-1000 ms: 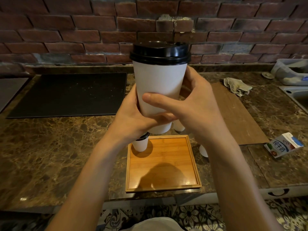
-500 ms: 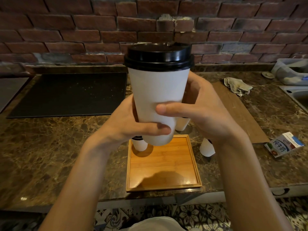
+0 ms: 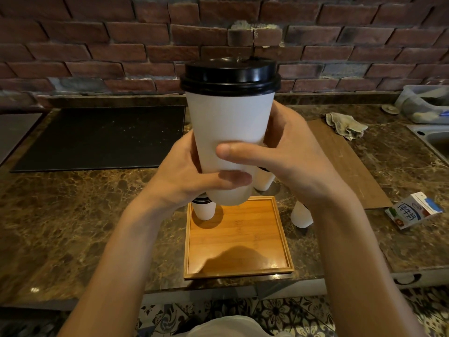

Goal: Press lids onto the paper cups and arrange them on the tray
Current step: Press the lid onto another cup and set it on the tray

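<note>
Between both hands, raised clear of the marble counter, holds a tall white paper cup upright, black lid seated level on its rim, well above the knuckles. Wraps the left hand round the cup's lower left side, thumb laid across the front just above the base. Wraps the right hand round the right side a little higher, thumb pressed across the front directly over the left thumb, close to it but apart. Hides the fingers of both hands behind the cup, so cannot tell whether those meet at the back. Straight below the hands and the held cup, on the counter: square wooden tray, near part bare and crossed by a shadow. Under the left wrist, at the tray's far left corner, standing upright on the tray: second lidded cup. Under the right hand, just past the tray's far edge, on the counter: another white cup, mostly covered by the hand. Beside the right wrist, off the tray's right side: one more white cup, top hidden behind the arm. Right of the right forearm, lying on the counter: milk carton. Beyond the right hand: flat wooden board, with a crumpled cloth near its far end. Left of the left hand and farther back: black mat, lying flat against the foot of a brick wall.
</note>
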{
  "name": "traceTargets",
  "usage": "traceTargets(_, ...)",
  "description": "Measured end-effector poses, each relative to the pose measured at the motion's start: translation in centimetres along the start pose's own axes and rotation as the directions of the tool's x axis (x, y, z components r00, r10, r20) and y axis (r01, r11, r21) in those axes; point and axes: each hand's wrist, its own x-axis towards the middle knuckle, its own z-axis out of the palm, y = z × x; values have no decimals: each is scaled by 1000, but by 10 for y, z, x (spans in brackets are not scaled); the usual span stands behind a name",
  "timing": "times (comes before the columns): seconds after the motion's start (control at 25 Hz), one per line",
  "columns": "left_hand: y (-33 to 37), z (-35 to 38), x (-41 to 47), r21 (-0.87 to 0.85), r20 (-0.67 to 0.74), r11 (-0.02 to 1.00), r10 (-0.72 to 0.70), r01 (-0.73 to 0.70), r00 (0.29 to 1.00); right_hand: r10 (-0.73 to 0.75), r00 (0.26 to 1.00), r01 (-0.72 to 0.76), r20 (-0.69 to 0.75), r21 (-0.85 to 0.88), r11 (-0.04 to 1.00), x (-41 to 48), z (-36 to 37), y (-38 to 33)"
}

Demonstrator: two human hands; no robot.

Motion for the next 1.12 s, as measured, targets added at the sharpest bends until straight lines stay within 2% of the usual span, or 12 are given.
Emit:
traceTargets(0.24, -1, 7, 1, 170, -180, 984, 86, -55, 980, 8, 990, -28, -144, -142, 989, 0, 6, -3)
traceTargets(0.48, -9, 14, 2, 138, -248, 989, 86, -52, 965, -6, 956, -52, -293, -191, 980, 0, 24, 1)
traceTargets(0.8, -4, 10, 2, 128, -158, 990, 72, -52, 985, -29, 958, -30, -285, -198, 980, 2, 17, 1)
traceTargets(1.12, 0, 6, 0, 61, -62, 997, 43, -40, 997, -34, 991, 34, -133, -5, 999, 2, 4, 5)
